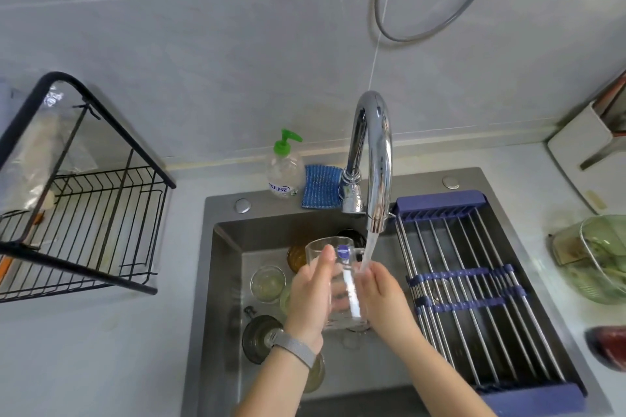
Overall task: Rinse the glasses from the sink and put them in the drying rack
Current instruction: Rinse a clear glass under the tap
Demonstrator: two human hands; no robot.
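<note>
A clear glass mug [338, 284] with a handle and a blue label is held over the sink [223, 278]. My left hand [310, 294] grips its left side, and my right hand [382, 294] holds its right side by the handle. Water [369, 249] runs from the chrome faucet [374, 159] onto my right hand and the mug's handle side. Below lie a small clear glass [268, 283], an amber glass [298, 256] and a dark stemmed glass [261, 337], partly hidden by my arms. The black wire drying rack [101, 213] stands on the counter at left.
A blue roll-up rack [474, 281] spans the sink's right side. A green-pump soap bottle [284, 166] and a blue sponge cloth [320, 186] sit behind the sink. On the right counter are a green glass bowl [599, 257] and a dark red item [609, 345].
</note>
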